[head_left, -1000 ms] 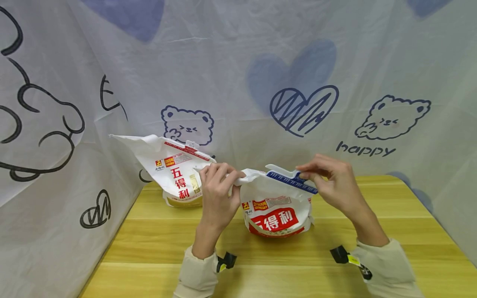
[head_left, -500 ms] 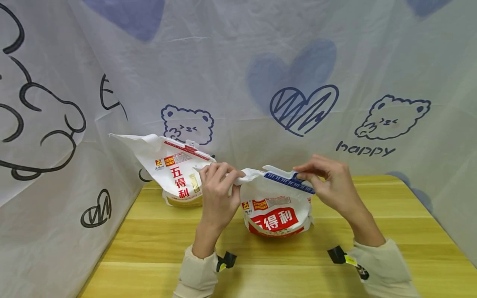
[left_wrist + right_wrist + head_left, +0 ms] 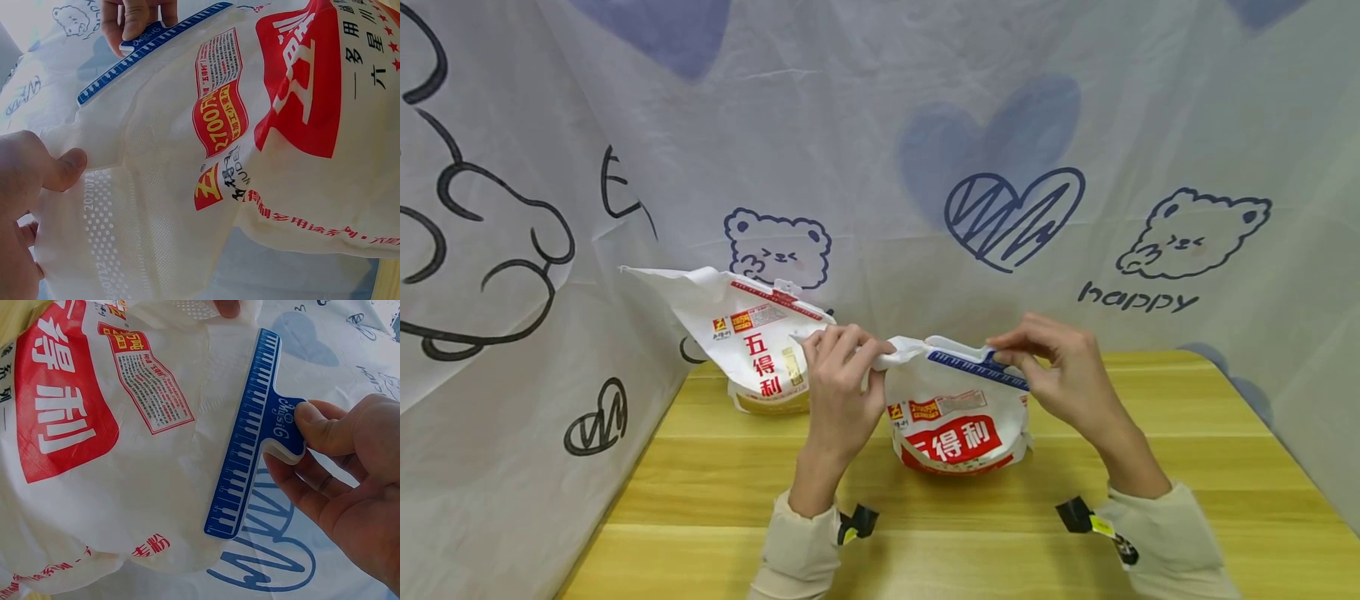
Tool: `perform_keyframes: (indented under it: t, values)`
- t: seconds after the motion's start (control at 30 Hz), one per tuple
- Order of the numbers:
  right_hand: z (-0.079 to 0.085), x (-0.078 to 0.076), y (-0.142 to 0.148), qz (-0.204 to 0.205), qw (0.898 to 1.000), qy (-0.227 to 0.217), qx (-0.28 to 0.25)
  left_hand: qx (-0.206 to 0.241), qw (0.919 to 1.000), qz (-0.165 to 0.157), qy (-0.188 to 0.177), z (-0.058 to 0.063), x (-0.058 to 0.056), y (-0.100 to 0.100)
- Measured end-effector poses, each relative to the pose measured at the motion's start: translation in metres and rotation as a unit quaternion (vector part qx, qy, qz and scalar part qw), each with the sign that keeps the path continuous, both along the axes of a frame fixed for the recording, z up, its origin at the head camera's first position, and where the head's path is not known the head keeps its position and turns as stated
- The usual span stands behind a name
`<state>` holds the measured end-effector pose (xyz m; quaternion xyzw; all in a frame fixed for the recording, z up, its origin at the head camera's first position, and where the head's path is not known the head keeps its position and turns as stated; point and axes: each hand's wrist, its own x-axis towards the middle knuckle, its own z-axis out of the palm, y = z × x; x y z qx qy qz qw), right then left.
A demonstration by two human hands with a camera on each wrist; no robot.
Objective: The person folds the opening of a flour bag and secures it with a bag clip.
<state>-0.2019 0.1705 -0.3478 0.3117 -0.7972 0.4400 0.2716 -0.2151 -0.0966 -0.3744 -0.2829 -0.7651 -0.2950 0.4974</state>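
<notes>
A white flour bag with a red label stands on the table in front of me. My left hand pinches the gathered left end of its top edge; in the left wrist view the thumb presses on the plastic. A long blue clip with a piano-key pattern lies along the bag's top edge. Between thumb and fingers my right hand pinches the clip's grip tab, clearly seen in the right wrist view on the blue clip. The bag's back side is hidden.
Behind and left stands a second white flour bag, with a red clip across its top. A printed curtain hangs behind and to the left of the wooden table.
My right hand and the blue clip have shifted slightly left along the bag's top edge. The left hand keeps its hold, and both bags stay in place.
</notes>
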Motion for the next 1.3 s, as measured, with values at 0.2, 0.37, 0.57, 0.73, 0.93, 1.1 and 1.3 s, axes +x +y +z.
perform_keyframes:
  t: [0.2, 0.37, 0.57, 0.73, 0.93, 1.1, 1.3]
  values:
    - [-0.0016, -0.0007, -0.0013, -0.005, 1.0, -0.009, 0.0, 0.009, 0.9999, -0.006, 0.004, -0.0003, -0.0012, 0.0029]
    - [-0.0017, -0.0015, -0.003, -0.009, 1.0, -0.013, 0.004, 0.02, 0.9997, -0.01, 0.007, -0.001, -0.0028, 0.0045]
    - [-0.0035, -0.0023, -0.004, -0.006, 1.0, -0.011, 0.003, 0.028, 0.9995, -0.011, 0.005, -0.0018, -0.004, 0.0065]
    - [-0.0057, -0.0031, -0.0047, -0.006, 1.0, -0.003, 0.002, 0.028, 0.9995, -0.012, 0.001, -0.0001, -0.0031, 0.008]
    - [-0.0068, -0.0036, -0.0072, -0.01, 1.0, -0.001, 0.012, 0.038, 0.9992, -0.009, 0.007, 0.0007, -0.0022, 0.0084]
    - [-0.0071, -0.0032, -0.0082, -0.007, 1.0, -0.003, 0.017, 0.048, 0.9988, -0.005, 0.014, -0.002, -0.0022, 0.0089]
    - [-0.0074, -0.0033, -0.0094, -0.004, 1.0, -0.001, 0.021, 0.057, 0.9983, 0.0, 0.013, -0.0045, -0.0023, 0.0076]
